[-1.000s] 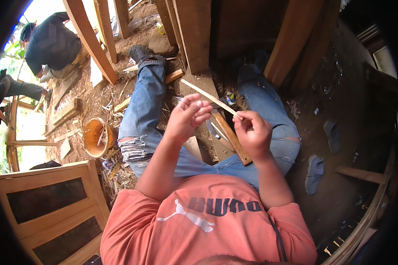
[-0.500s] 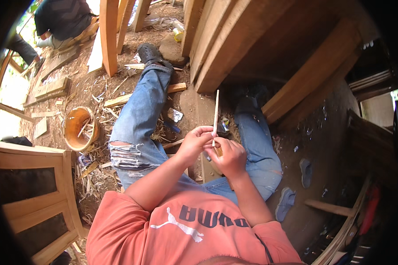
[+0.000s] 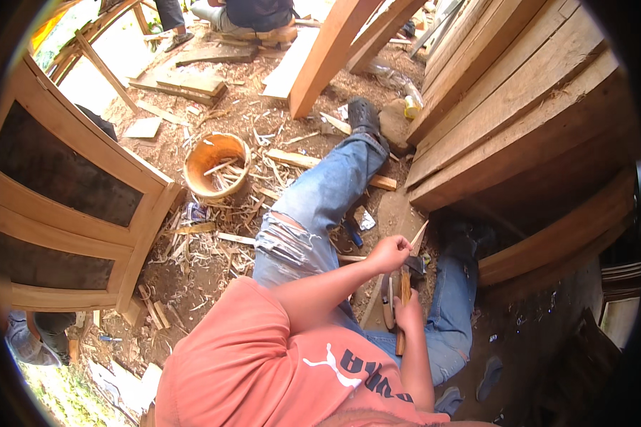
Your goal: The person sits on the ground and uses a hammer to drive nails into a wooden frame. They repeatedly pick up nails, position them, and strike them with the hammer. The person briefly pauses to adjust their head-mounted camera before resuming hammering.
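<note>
My left hand (image 3: 390,254) is closed in a pinch on a thin pale wood stick (image 3: 420,236), its pointed end slanting up and away. Nearer to me, my right hand (image 3: 408,313) wraps round a brown wooden bar (image 3: 405,285) standing roughly upright in the view; whether it belongs to a tool I cannot tell. Just left of the bar is a slim curved piece (image 3: 387,302), dark at the top and pale lower down. Both hands are between my knees, over my jeans (image 3: 302,206) and the ground.
A round bucket (image 3: 217,167) holding wood sticks stands left of my leg, among shavings and offcuts. A panelled wooden frame (image 3: 139,228) rises at left. Thick planks (image 3: 505,107) lean at right. Slippers (image 3: 488,377) lie lower right. Another person (image 3: 260,14) sits far off.
The view has swung left. My hands were together on the thin stick; now they are apart. The left keeps the stick, and the right has hold of the brown wooden bar.
</note>
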Motion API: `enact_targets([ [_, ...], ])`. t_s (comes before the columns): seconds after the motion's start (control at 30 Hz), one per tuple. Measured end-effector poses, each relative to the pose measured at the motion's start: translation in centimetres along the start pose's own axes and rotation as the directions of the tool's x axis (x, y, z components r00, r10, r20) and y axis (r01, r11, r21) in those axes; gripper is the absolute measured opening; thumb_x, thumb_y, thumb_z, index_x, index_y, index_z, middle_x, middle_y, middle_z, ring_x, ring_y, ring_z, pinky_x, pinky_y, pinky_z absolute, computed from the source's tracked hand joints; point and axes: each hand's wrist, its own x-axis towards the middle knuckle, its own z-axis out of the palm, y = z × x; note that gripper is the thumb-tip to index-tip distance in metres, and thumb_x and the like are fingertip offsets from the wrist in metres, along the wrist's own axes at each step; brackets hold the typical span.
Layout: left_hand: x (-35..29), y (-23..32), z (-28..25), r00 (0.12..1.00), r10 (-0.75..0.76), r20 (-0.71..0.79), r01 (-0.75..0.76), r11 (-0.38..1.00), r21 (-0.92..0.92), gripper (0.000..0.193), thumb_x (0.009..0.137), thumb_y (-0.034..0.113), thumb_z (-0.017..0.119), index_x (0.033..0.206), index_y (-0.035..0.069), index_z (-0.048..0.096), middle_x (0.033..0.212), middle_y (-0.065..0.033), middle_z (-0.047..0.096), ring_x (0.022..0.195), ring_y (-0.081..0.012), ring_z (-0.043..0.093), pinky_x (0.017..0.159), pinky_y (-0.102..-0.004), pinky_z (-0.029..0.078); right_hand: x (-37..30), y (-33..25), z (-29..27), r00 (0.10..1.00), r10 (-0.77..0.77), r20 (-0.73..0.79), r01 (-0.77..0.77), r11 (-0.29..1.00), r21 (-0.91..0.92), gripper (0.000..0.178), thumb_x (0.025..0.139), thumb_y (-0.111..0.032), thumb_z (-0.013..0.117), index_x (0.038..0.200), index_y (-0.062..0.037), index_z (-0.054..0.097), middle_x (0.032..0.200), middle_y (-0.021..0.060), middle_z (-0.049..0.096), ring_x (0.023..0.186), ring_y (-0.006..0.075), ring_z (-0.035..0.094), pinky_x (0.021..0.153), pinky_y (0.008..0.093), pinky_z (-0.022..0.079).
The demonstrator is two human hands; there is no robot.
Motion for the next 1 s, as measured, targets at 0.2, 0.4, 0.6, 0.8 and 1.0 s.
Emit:
enact_targets([
  [0.2, -0.1, -0.7, -0.9, 0.998, 0.041, 0.047, -0.047, 0.990, 0.135, 0.047, 0.083, 0.030, 0.089, 0.117, 0.000, 0.074, 0.097, -0.0105, 0.077, 0.088, -0.0187, 0.073, 0.082, -0.0334, 0.059, -0.9, -0.5, -0.4, 0.981, -0.167, -0.094, 0.169, 0.986, 0.007, 0.064, 0.097, -0.030, 0.074, 0.148, -0.0004, 0.051, 0.126, 0.0304, 0.071, 0.121, 0.0449, 0.069, 0.104, 0.0487, 0.053],
  [0.4, -1.2, -0.3, -1.6, 0.983, 0.110, 0.144, -0.156, 0.919, 0.363, 0.056, 0.082, 0.037, 0.089, 0.121, 0.000, 0.076, 0.102, -0.0124, 0.078, 0.094, -0.0233, 0.075, 0.089, -0.0362, 0.058, 0.5, 1.3, 0.2, 0.987, -0.161, -0.029, 0.163, 0.978, 0.129, 0.061, 0.096, -0.030, 0.075, 0.146, -0.0023, 0.053, 0.130, 0.0310, 0.070, 0.125, 0.0457, 0.067, 0.105, 0.0500, 0.052],
  [0.6, -3.5, 2.5, -1.5, 0.973, 0.171, 0.158, -0.228, 0.837, 0.497, 0.037, 0.096, 0.034, 0.080, 0.122, 0.008, 0.078, 0.109, -0.0134, 0.081, 0.101, -0.0250, 0.078, 0.090, -0.0384, 0.058, -0.1, 1.6, 0.2, 0.981, -0.183, -0.071, 0.189, 0.978, 0.090, 0.060, 0.097, -0.030, 0.075, 0.146, -0.0008, 0.054, 0.127, 0.0307, 0.071, 0.123, 0.0457, 0.068, 0.104, 0.0491, 0.053],
  [0.8, -3.2, 3.2, -1.8, 0.978, 0.173, 0.120, -0.204, 0.922, 0.331, 0.032, 0.099, 0.033, 0.078, 0.117, 0.006, 0.081, 0.104, -0.0118, 0.082, 0.095, -0.0210, 0.077, 0.088, -0.0367, 0.058, 0.4, 2.0, 0.8, 0.973, -0.209, -0.096, 0.219, 0.968, 0.121, 0.057, 0.098, -0.028, 0.074, 0.143, 0.0010, 0.055, 0.125, 0.0310, 0.071, 0.120, 0.0447, 0.070, 0.102, 0.0484, 0.053],
  [1.0, -0.5, 4.9, -2.1, 0.973, 0.229, 0.033, -0.229, 0.927, 0.298, 0.029, 0.100, 0.030, 0.078, 0.118, 0.006, 0.081, 0.105, -0.0117, 0.081, 0.094, -0.0176, 0.075, 0.086, -0.0356, 0.059, 0.8, 2.2, 1.1, 0.971, -0.227, -0.068, 0.235, 0.960, 0.151, 0.058, 0.098, -0.027, 0.074, 0.145, 0.0003, 0.054, 0.127, 0.0309, 0.070, 0.122, 0.0445, 0.069, 0.104, 0.0485, 0.053],
])
